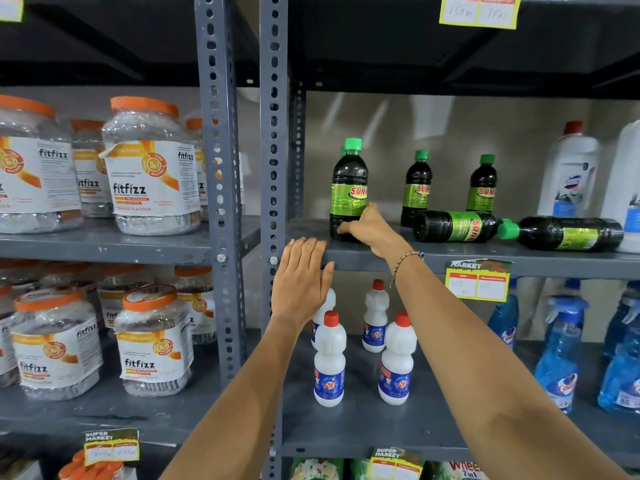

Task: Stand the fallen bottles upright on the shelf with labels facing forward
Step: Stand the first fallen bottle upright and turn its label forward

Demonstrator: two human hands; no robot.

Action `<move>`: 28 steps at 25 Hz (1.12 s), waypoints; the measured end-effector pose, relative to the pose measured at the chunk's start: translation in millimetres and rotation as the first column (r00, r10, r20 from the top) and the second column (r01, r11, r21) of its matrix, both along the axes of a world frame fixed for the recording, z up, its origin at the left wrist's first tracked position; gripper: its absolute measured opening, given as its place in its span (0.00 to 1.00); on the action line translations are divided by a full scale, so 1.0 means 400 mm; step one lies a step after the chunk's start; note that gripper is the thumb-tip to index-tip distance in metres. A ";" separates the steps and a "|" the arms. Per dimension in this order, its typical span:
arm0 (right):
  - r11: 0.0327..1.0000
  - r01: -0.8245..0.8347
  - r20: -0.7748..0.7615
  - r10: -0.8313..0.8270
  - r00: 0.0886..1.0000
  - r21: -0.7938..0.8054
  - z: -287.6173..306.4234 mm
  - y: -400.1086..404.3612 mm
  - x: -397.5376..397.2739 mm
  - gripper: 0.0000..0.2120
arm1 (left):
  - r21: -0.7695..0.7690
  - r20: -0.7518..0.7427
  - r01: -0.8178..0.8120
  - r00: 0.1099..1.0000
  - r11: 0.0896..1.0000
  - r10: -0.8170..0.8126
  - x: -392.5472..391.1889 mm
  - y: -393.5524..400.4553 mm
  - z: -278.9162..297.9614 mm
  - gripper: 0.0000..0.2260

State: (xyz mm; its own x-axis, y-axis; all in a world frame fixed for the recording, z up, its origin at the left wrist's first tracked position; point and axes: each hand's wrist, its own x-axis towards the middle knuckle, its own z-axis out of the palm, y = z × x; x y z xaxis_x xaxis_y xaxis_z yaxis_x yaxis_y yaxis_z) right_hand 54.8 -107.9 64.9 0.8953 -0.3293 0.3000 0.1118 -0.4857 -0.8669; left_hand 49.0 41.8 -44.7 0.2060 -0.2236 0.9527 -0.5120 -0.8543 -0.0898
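Note:
On the grey middle shelf (346, 252) several dark bottles with green caps and green labels are in view. One upright bottle (348, 188) stands at the left; my right hand (372, 228) wraps its lower part. Two more upright bottles (416, 188) (482, 185) stand further back. Two fallen bottles lie on their sides to the right: one (453, 226) with its base toward the left, another (568, 233) with its cap pointing left. My left hand (301, 278) rests flat with fingers spread against the shelf's front edge, holding nothing.
White jugs (568, 171) stand at the right end of the same shelf. Below are white bottles with red caps (329, 358) and blue spray bottles (561, 351). Grey perforated uprights (273, 133) divide this bay from jars with orange lids (152, 168). A yellow price tag (476, 282) hangs on the shelf edge.

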 end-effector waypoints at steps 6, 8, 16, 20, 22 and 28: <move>0.999 0.025 0.018 -0.025 1.000 -0.035 0.002 0.002 -0.008 0.38 | -0.003 0.010 0.023 1.000 1.000 -0.023 0.005 -0.001 0.000 0.19; 0.999 0.046 0.021 -0.046 0.999 -0.021 -0.001 -0.007 -0.008 0.34 | -0.001 0.007 0.031 1.000 1.000 -0.031 0.002 -0.012 -0.001 0.19; 0.996 0.052 0.024 -0.051 0.998 -0.068 -0.008 -0.010 0.015 0.44 | -0.028 -0.050 0.015 0.999 0.999 -0.016 -0.009 -0.001 0.003 0.19; 0.992 0.004 0.016 -0.006 1.000 0.128 0.007 -0.021 -0.049 0.29 | -0.135 -0.171 0.100 0.978 0.986 -0.123 -0.064 -0.023 0.064 0.15; 0.976 0.035 0.056 -0.048 0.997 0.216 0.001 -0.049 -0.052 0.25 | -0.163 -0.306 0.167 0.929 0.972 -0.210 -0.067 -0.036 0.130 0.15; 0.977 0.079 0.072 -0.095 0.993 0.198 0.003 -0.081 -0.022 0.23 | -0.444 -0.740 0.203 0.467 0.873 -0.485 0.012 -0.077 0.308 0.33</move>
